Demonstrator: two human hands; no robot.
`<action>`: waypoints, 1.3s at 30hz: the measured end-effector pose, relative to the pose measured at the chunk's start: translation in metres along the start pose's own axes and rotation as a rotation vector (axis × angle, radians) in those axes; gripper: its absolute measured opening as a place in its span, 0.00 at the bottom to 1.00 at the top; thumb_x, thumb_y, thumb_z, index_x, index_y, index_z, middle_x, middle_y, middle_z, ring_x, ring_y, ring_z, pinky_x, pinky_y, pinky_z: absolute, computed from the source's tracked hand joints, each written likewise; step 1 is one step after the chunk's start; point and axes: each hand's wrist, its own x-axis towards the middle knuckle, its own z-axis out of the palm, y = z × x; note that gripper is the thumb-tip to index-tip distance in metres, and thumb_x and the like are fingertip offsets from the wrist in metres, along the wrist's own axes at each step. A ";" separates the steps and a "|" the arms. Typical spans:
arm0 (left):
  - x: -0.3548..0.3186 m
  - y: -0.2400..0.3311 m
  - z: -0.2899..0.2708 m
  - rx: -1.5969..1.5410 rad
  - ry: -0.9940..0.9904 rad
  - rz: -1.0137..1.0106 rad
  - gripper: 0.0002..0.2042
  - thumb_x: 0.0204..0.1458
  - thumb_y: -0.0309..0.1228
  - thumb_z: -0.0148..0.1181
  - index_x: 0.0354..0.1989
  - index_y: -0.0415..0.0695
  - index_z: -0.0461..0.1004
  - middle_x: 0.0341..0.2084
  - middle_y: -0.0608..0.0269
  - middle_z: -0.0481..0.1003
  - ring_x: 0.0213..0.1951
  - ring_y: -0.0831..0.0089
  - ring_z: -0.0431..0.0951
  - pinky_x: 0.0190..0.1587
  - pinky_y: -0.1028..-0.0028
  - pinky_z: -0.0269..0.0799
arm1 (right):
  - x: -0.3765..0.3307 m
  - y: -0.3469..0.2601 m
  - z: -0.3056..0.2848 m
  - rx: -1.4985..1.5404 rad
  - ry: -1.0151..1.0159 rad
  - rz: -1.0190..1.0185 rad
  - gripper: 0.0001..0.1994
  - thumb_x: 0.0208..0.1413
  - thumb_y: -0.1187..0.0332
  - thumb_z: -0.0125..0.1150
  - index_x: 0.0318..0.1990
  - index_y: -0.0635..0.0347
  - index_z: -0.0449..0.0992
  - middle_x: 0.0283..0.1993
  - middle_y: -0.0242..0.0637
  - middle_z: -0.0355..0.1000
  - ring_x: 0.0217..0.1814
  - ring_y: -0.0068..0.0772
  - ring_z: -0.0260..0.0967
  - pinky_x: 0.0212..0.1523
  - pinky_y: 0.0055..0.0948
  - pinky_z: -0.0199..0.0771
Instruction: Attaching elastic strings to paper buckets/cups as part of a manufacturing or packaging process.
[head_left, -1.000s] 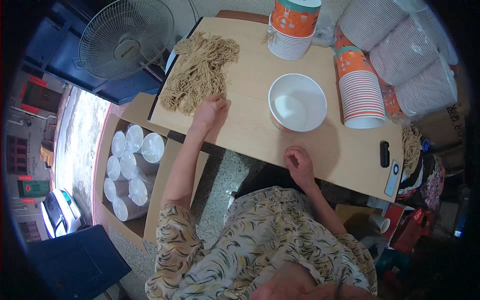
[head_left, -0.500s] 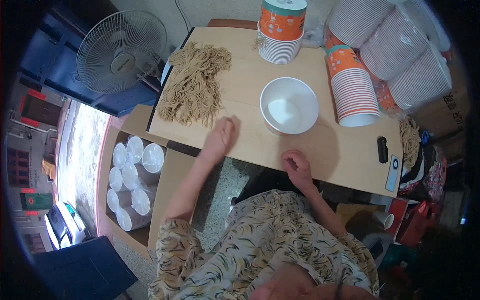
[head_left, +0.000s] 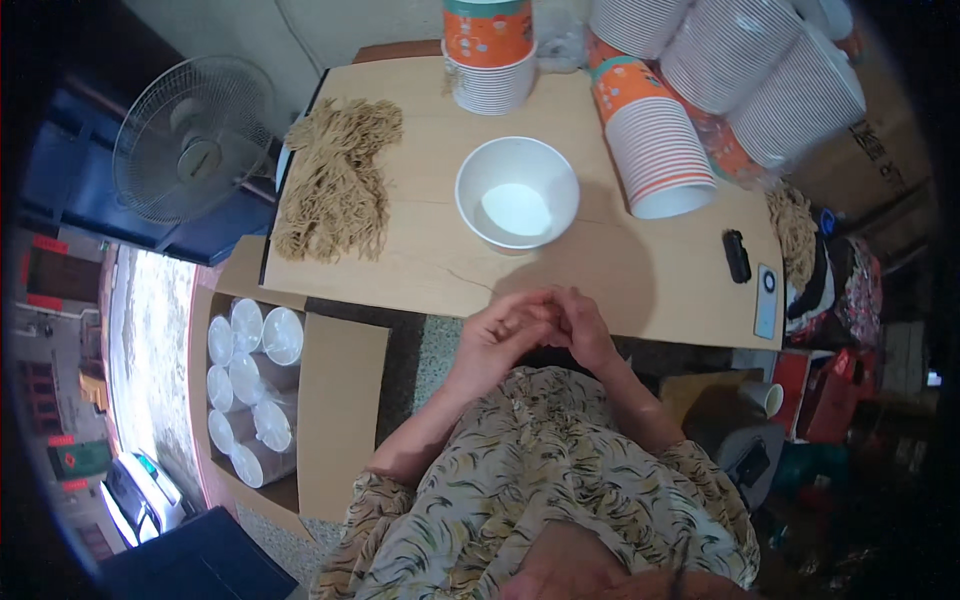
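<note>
My left hand (head_left: 498,340) and my right hand (head_left: 586,335) meet at the table's near edge, fingertips together. A thin tan cord (head_left: 468,281) runs across the tabletop to the fingers of my left hand. Both hands are closed in a pinch; what lies between the right fingers is too small to make out. Just beyond them stands a white paper bucket (head_left: 517,215), upright, with nothing seen inside. A loose heap of tan cords (head_left: 338,185) lies at the table's left side.
Stacked orange-and-white paper buckets (head_left: 493,85) stand at the back; another stack (head_left: 660,150) lies on its side near bagged stacks (head_left: 735,50). A black object (head_left: 736,257) lies at right. A carton (head_left: 345,400) of bagged white cups and a fan (head_left: 195,145) stand at left.
My left hand has come away from the cord heap, rightward and nearer, to meet my right hand. The right has turned its fingers toward it. The whole view has shifted a little.
</note>
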 end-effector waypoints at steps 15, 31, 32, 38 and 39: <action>0.024 -0.038 -0.012 0.085 0.324 -0.003 0.09 0.56 0.21 0.66 0.45 0.36 0.80 0.35 0.60 0.83 0.36 0.77 0.82 0.40 0.78 0.77 | -0.017 -0.013 -0.004 -0.371 0.359 -0.100 0.06 0.60 0.71 0.66 0.37 0.65 0.80 0.25 0.18 0.68 0.26 0.07 0.57 0.25 0.15 0.57; 0.072 0.015 -0.073 1.284 0.175 0.574 0.14 0.46 0.17 0.68 0.43 0.44 0.80 0.40 0.59 0.78 0.34 0.65 0.81 0.33 0.71 0.79 | 0.021 -0.058 0.001 -0.347 0.314 -0.228 0.05 0.62 0.72 0.63 0.39 0.65 0.77 0.22 0.16 0.63 0.23 0.05 0.52 0.22 0.14 0.49; 0.069 0.011 -0.076 1.370 0.168 0.599 0.15 0.45 0.17 0.68 0.42 0.44 0.80 0.38 0.61 0.77 0.34 0.65 0.81 0.33 0.70 0.79 | 0.023 -0.058 0.002 -0.392 0.293 -0.253 0.03 0.62 0.74 0.62 0.39 0.65 0.77 0.22 0.15 0.62 0.23 0.04 0.50 0.22 0.14 0.46; 0.057 -0.013 -0.080 1.530 0.207 0.760 0.18 0.37 0.19 0.67 0.41 0.44 0.81 0.35 0.62 0.77 0.35 0.65 0.80 0.35 0.70 0.77 | 0.031 -0.041 0.005 -0.532 0.346 -0.281 0.04 0.61 0.74 0.63 0.38 0.66 0.78 0.22 0.17 0.64 0.23 0.05 0.53 0.22 0.15 0.50; 0.054 -0.015 -0.078 1.528 0.207 0.756 0.18 0.37 0.19 0.67 0.41 0.44 0.81 0.35 0.62 0.77 0.35 0.65 0.80 0.35 0.70 0.77 | 0.033 -0.037 0.005 -0.533 0.346 -0.277 0.04 0.61 0.74 0.63 0.38 0.66 0.78 0.22 0.17 0.64 0.23 0.05 0.53 0.22 0.15 0.50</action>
